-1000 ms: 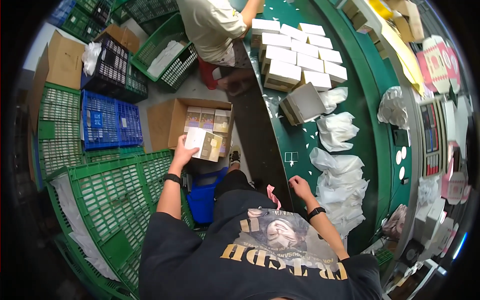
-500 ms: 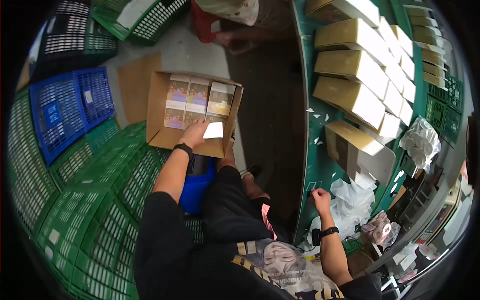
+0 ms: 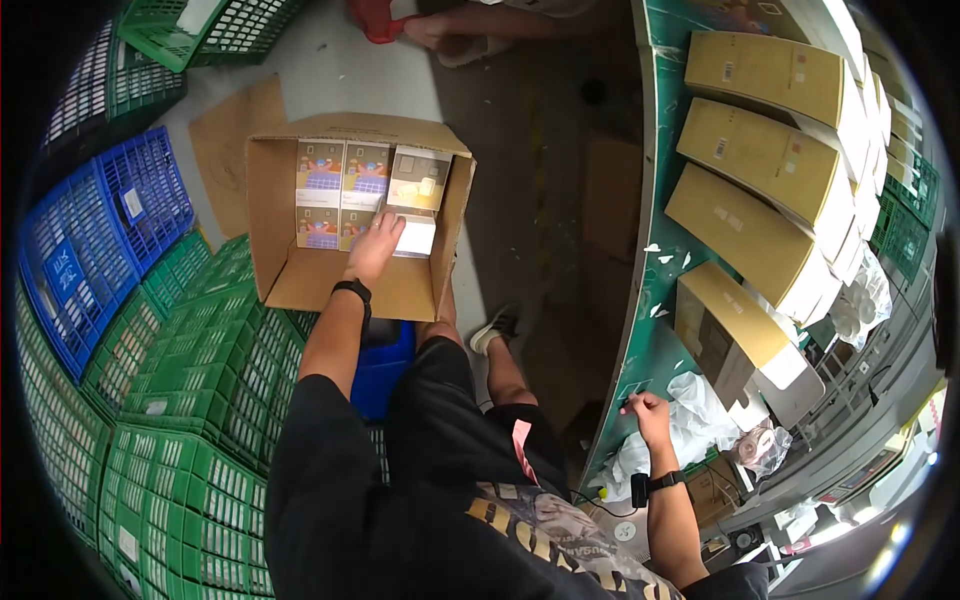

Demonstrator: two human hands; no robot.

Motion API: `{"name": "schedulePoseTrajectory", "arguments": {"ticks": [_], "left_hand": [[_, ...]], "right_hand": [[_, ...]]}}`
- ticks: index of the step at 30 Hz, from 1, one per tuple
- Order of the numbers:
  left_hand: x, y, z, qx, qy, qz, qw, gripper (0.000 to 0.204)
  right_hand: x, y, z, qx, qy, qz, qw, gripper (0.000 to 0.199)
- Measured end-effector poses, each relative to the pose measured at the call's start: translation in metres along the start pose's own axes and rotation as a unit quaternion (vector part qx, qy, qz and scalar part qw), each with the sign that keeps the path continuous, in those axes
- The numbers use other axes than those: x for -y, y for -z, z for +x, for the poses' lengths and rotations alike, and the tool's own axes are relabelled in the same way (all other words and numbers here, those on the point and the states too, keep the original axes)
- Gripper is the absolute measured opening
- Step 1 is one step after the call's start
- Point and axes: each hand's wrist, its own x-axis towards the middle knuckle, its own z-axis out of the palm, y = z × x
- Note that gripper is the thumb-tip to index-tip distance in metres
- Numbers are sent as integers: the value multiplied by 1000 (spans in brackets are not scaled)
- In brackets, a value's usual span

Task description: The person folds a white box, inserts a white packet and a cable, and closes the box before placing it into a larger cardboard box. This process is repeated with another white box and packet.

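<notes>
A cardboard carton [image 3: 350, 280] with raised flaps stands in front of me at left, holding several small printed boxes [image 3: 320, 170] in rows. Inside it, my left hand [image 3: 374, 248] is closed on the left edge of a small white-sided box [image 3: 416, 238], which sits in the near right corner beside the others. My right hand [image 3: 650, 414] rests at the edge of the green table [image 3: 640, 372]. Its fingers are curled together, and whatever they may hold is hidden. Crumpled clear plastic [image 3: 690, 410] lies right beside that hand.
Long yellowish-and-white boxes [image 3: 760, 150] fill the table at right. Stacked green crates [image 3: 190, 370] and blue crates [image 3: 145, 200] line my left. Beneath the carton is a blue object [image 3: 385, 370]. Another person's arm [image 3: 510, 22] shows at the top, near something red [image 3: 378, 20].
My left hand has lowered the white-sided box into the carton's near right corner. The view has shifted and turned slightly; my right hand has stayed by the table edge.
</notes>
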Motion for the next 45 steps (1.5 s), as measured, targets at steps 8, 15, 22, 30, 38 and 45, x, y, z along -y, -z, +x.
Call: {"name": "schedulePoseTrajectory", "arguments": {"ticks": [8,15,22,30,38,45], "left_hand": [[39,19,18,101,14,-288,952,65],[53,-10,78,218,5,-312,925,64],[33,-67,36,116,72,-215,967,74],[42,-86,-5,78,227,-451,859,78],[60,-5,-17,135,224,-681,684,69],[98,-29,-15,206,288,-662,660,59]], "right_hand": [[4,3,5,-1,-8,-5,1000,28],[12,2,2,5,-41,-5,999,26],[22,5,6,13,-40,-22,999,26],[14,11,10,24,-24,-29,999,26],[8,16,14,41,-40,-25,998,28],[16,15,18,52,-28,-36,998,29]]}}
